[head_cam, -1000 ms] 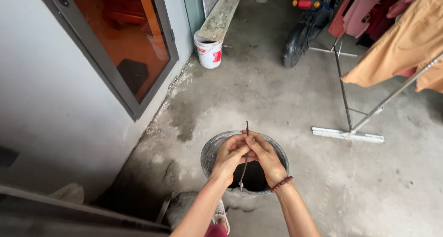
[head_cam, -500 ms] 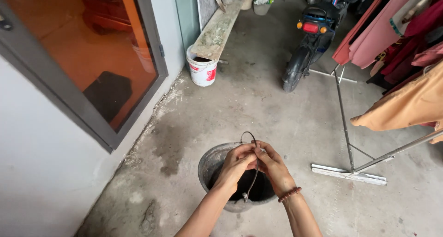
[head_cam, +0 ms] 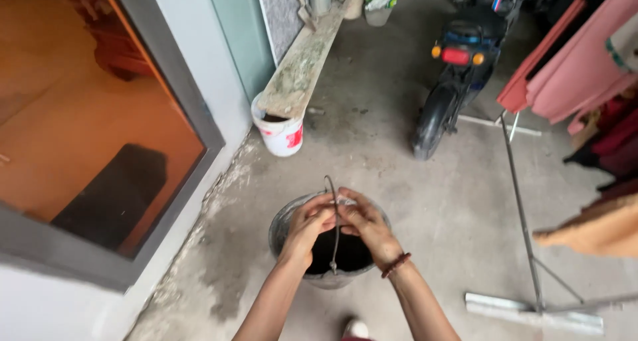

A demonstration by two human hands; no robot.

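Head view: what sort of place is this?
Probably a covered yard or porch beside a house: bare concrete floor, a parked scooter, clothes on a drying rack. Both hands grip a wire handle over a metal bucket.

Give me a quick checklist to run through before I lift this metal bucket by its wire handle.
1. Both hands on the wire handle: left hand and right hand meet at it, ok.
2. Metal bucket sits level on the concrete floor: ok.
3. Handle ends fixed to the rim: cannot tell, hidden by the hands.
4. Weight of the dark contents: cannot tell.
5. Way ahead: white bucket and scooter stand apart, ok.
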